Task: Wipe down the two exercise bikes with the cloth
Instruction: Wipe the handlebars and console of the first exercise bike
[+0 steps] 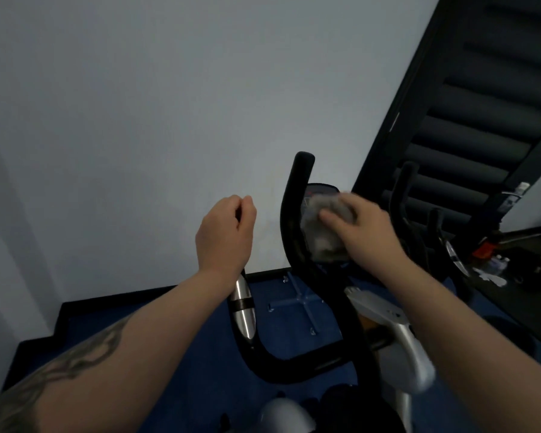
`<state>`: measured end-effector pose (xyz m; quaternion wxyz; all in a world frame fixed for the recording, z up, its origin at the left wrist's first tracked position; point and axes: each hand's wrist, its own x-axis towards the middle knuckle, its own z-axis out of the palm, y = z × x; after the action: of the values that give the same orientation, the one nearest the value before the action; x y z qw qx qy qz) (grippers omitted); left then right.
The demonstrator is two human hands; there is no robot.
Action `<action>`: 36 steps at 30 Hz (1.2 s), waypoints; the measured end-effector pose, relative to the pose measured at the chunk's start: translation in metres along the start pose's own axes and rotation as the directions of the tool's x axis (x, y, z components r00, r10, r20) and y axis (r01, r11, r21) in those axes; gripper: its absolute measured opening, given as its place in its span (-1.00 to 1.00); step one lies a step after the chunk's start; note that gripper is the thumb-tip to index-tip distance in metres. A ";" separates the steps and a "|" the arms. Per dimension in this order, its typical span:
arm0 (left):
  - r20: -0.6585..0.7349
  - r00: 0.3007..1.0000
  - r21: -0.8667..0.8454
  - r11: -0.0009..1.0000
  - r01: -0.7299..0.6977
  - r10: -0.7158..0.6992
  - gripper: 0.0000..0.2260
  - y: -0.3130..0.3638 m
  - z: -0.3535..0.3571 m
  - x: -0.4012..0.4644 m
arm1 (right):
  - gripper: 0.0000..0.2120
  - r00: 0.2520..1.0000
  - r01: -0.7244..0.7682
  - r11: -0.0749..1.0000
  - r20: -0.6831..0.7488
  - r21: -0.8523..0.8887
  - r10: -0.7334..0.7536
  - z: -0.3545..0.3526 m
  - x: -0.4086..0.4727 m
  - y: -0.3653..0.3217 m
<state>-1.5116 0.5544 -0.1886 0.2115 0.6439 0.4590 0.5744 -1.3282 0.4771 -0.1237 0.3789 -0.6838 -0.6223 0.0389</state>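
Above the near bike's handlebar, the left hand hangs loosely curled, holding nothing; rightward, the right hand presses the cloth flat against the console. Soft and light, it probably bunches easily.

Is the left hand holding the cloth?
No, the left hand is loosely curled in the air with nothing in it; the right hand presses the cloth.
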 end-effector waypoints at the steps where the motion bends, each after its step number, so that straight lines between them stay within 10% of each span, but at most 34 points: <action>1: 0.003 1.000 0.005 1.000 0.000 0.000 -0.58 0.001 0.000 -0.001 | -0.94 0.997 -0.015 0.999 -0.070 0.035 0.017 0.008 0.006 -0.006; 13: 0.035 0.998 0.302 0.952 -0.054 0.046 -0.66 0.006 0.001 0.000 | -0.88 0.909 0.223 0.905 0.414 -0.363 -0.057 -0.014 -0.037 0.013; 21: 0.008 1.000 0.341 0.940 -0.014 0.012 -0.71 0.022 -0.006 -0.064 | -0.90 0.973 0.111 0.993 0.200 0.032 -0.116 0.018 -0.058 0.021; 27: 0.179 0.981 0.510 0.859 -0.028 -0.075 -0.53 0.029 0.003 -0.102 | -0.86 0.796 0.174 0.947 0.605 -0.269 0.026 -0.042 -0.036 0.043; 36: 0.139 0.990 0.656 0.750 -0.088 -0.006 -0.68 0.033 0.006 -0.110 | -0.89 0.972 0.045 0.997 0.228 0.058 -0.057 0.009 -0.064 0.037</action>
<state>-1.4853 0.4485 -0.2237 -0.0123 0.7237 0.6029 0.3358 -1.3162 0.4276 -0.1778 0.3231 -0.6485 -0.6780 0.1240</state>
